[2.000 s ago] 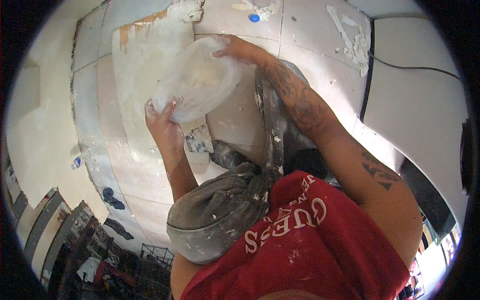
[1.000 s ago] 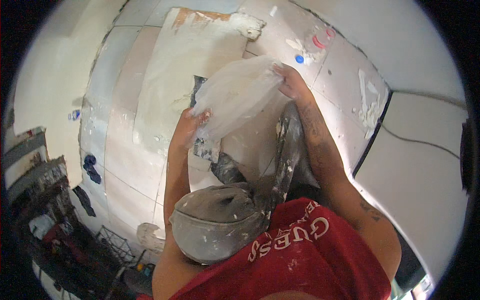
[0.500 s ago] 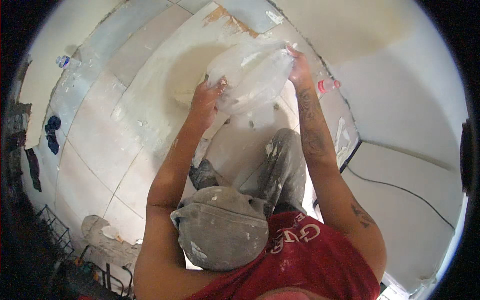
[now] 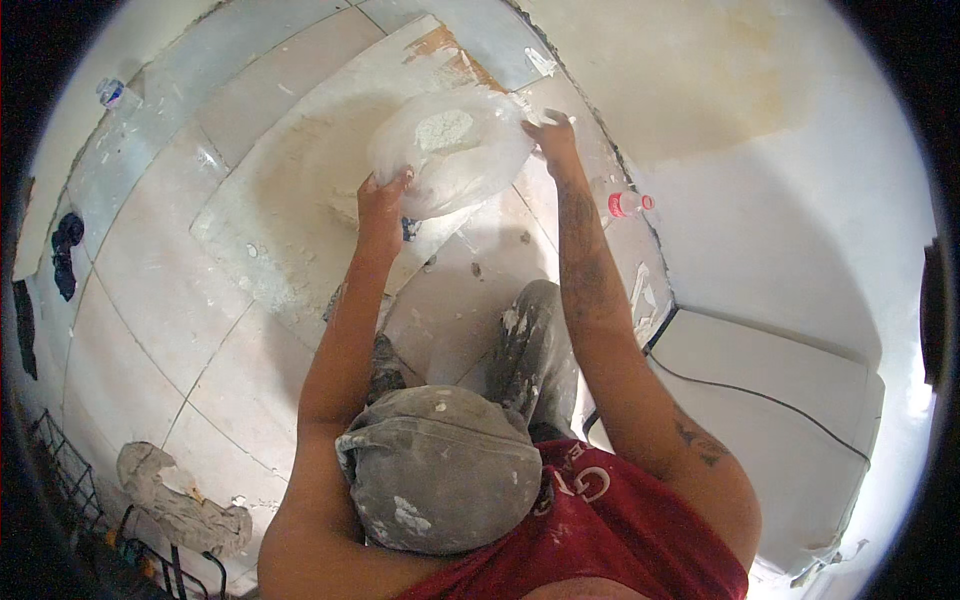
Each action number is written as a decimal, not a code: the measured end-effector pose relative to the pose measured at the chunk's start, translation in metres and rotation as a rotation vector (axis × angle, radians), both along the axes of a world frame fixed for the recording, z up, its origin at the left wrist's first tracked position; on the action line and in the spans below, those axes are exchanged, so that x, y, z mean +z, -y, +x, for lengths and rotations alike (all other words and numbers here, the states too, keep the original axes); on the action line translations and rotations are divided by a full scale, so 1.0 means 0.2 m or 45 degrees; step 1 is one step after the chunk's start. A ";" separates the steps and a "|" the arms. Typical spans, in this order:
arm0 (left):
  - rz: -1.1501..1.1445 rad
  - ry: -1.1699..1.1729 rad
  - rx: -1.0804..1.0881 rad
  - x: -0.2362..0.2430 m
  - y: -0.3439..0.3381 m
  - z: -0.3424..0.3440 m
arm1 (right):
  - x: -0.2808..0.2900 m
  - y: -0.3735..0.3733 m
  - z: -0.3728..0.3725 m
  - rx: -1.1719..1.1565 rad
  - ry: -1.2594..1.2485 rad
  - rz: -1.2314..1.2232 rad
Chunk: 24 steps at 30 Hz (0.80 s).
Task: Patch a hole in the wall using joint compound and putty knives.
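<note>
A clear plastic bag with pale powder inside is held over a plaster-smeared board on the tiled floor. My left hand grips the bag's near left side, fingers closed on it. My right hand holds the bag's far right edge between its fingers. My legs, in grey dust-covered trousers, are bent below the bag.
A bottle with a red label lies by the right wall. A white panel with a black cable is at lower right. A small bottle, dark crumpled items and a wire rack are along the left.
The view has turned toward the right wall. The bag has swung toward the middle over the board and its top has opened up, showing more powder. Both hands moved with it.
</note>
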State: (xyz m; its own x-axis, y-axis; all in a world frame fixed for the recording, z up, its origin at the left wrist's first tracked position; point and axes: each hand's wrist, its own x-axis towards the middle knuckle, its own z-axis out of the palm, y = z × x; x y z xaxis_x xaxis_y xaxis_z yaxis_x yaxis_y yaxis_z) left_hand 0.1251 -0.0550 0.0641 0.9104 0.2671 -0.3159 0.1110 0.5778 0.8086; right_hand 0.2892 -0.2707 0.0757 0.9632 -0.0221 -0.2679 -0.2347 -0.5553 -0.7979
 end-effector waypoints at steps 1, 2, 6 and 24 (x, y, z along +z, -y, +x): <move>-0.050 -0.238 -0.029 0.02 0.00 0.00 | 0.02 0.00 -0.06 0.042 0.017 -0.008; -0.054 -0.243 -0.028 0.04 0.02 0.00 | 0.03 -0.01 -0.13 -0.119 0.054 0.048; -0.153 -0.167 -0.039 0.06 0.14 -0.03 | 0.00 -0.12 -0.43 -0.458 -0.359 0.385; 1.012 -0.115 -0.254 0.02 0.12 -0.05 | -0.05 -0.18 -0.30 -0.314 -0.448 1.415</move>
